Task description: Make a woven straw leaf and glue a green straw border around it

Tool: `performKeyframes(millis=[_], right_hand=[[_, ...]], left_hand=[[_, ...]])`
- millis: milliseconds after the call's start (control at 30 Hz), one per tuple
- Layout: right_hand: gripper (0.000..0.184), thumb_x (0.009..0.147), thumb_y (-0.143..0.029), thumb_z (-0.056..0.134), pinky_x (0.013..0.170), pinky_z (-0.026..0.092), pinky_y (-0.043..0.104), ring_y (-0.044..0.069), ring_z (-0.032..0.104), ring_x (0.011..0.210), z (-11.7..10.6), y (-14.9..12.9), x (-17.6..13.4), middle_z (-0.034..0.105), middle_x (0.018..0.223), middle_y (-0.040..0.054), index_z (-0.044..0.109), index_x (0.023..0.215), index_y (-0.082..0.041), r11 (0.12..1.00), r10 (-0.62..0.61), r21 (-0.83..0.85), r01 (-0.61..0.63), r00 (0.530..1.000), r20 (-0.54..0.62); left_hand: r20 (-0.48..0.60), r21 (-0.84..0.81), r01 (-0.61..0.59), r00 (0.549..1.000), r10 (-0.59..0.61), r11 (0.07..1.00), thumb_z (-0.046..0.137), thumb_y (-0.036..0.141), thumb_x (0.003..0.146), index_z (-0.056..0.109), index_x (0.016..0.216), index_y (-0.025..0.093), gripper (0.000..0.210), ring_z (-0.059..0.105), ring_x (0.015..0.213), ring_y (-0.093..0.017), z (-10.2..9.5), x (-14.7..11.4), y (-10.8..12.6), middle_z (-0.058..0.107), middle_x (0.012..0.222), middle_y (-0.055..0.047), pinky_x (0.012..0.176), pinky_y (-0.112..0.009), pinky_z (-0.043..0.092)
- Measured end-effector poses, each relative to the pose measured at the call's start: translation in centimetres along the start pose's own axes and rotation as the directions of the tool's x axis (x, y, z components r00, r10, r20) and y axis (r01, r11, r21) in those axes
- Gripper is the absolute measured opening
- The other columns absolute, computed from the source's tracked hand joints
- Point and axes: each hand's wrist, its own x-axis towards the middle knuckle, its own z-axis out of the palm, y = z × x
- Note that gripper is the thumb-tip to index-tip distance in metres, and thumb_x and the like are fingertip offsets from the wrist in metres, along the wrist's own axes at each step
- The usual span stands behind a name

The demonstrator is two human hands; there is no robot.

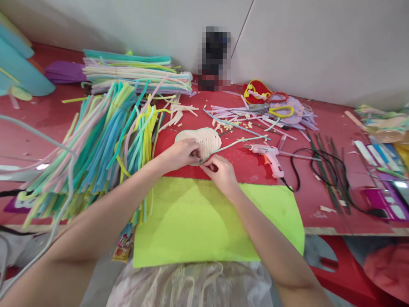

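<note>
A cream, rounded piece (204, 138) made of pipe cleaners laid side by side rests on the red table, with a mint green strand along part of its rim. My left hand (183, 152) is closed on its lower left edge, the fingertips curled over it. Just to the right, my right hand (221, 169) pinches at the lower rim, where the mint pipe cleaner (238, 142) runs out past the piece to the right. The exact spot between the fingertips is partly hidden. A pink glue gun (267, 158) lies right of my right hand.
Bundled pipe cleaners (108, 123) cover the left side. Behind lie lilac offcuts (228, 113) and scissors (277, 110). A black cord (295, 170) trails rightward near dark green stems (330, 170). A lime green sheet (191, 221) overhangs the table's front edge.
</note>
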Motion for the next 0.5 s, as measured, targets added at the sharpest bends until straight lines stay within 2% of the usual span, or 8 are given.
performKeyframes(millis=[100,333,500], right_hand=[[0.017,0.082,-0.019,0.069,0.063,0.035,0.026,0.013,0.048,0.062,0.0,0.0,-0.02,0.047,0.063,-0.0034,0.059,0.069,-0.021,1.0,0.0,0.004,0.0,1.0,-0.005],[0.015,0.082,-0.017,0.068,0.062,0.036,0.026,0.013,0.047,0.062,-0.15,-0.1,0.01,0.048,0.064,-0.0032,0.059,0.07,-0.02,1.0,0.021,0.007,-0.021,1.0,0.01],[0.017,0.082,-0.019,0.068,0.062,0.035,0.026,0.012,0.046,0.062,-0.1,-0.09,0.02,0.047,0.064,-0.0036,0.058,0.069,-0.02,1.0,0.009,0.014,-0.009,1.0,0.004]], left_hand=[[-0.008,0.035,-0.035,0.999,0.036,0.999,0.063,0.018,0.079,0.064,0.08,0.016,0.002,0.056,0.078,-0.014,-0.11,-0.05,0.24,0.061,0.081,-0.002,0.069,-0.025,0.039],[0.003,0.023,0.041,0.999,-0.041,0.999,0.063,0.015,0.077,0.064,0.078,0.017,0.002,0.053,0.067,-0.012,0.0,-0.19,0.34,0.061,0.073,0.001,0.061,-0.024,0.035],[0.013,0.022,0.014,1.0,-0.014,1.0,0.059,0.012,0.078,0.065,0.08,0.016,0.008,0.054,0.07,-0.012,-0.06,-0.29,0.35,0.063,0.075,0.0,0.065,-0.023,0.037]])
